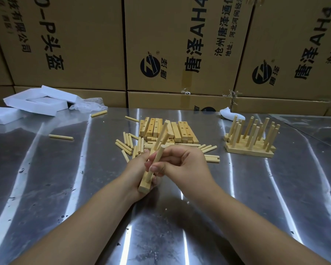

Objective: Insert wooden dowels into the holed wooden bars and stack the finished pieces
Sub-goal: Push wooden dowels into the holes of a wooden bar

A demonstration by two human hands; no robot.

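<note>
Two hands [137,175], one held bar [144,185], one pinched dowel [158,155], three stray dowels [61,137] (heaped ones [127,145] uncountable)

The right hand [182,163] covers the middle of the bar [144,186], so we cannot count its holes, and we cannot tell how deep the dowel [158,156] sits in it. Most fingers of the left hand [137,170] are hidden behind the bar. At 12 o'clock the boxes [80,44] are cut by the top edge; at 10 o'clock the foam [0,114] is cut by the left edge.
</note>
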